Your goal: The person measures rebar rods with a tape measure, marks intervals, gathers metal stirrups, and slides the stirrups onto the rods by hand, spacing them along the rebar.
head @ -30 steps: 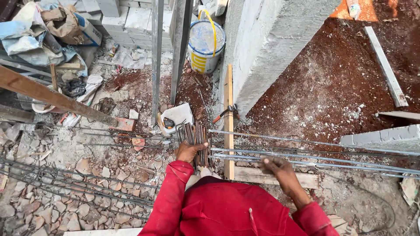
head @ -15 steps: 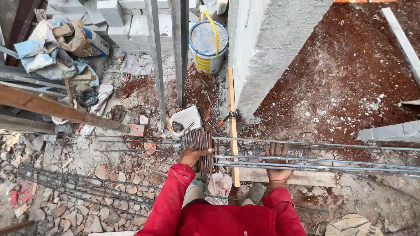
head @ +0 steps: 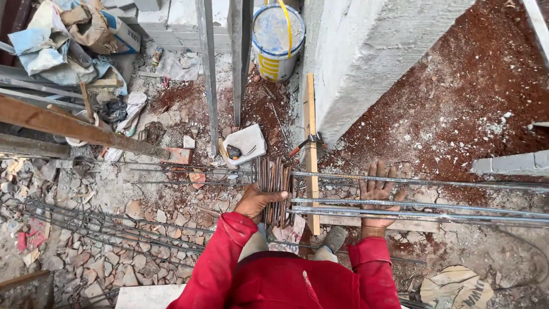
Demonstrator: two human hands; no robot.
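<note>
I look straight down past my red sleeves at a building site. My left hand (head: pixel 258 200) grips a bundle of rusty steel stirrups (head: pixel 274 186) threaded on several long horizontal steel bars (head: pixel 434 203). My right hand (head: pixel 378 194) lies flat, fingers spread, on top of those bars to the right of the bundle. A wooden lath (head: pixel 311 154) runs upright under the bars between my hands. Pliers with red handles (head: pixel 303 144) lie against the lath just above the bars.
A grey concrete column (head: pixel 366 57) rises at upper right beside red soil. A white bucket with a yellow handle (head: pixel 278 40) stands behind. A white plastic can (head: pixel 243 144), steel posts (head: pixel 207 68), a timber beam (head: pixel 74 127), rubble and a rebar cage (head: pixel 86 220) lie left.
My right hand moved from the lower bars up and left, and now lies flat with spread fingers on them. My left hand stays on the stirrup bundle. The view shifted slightly.
</note>
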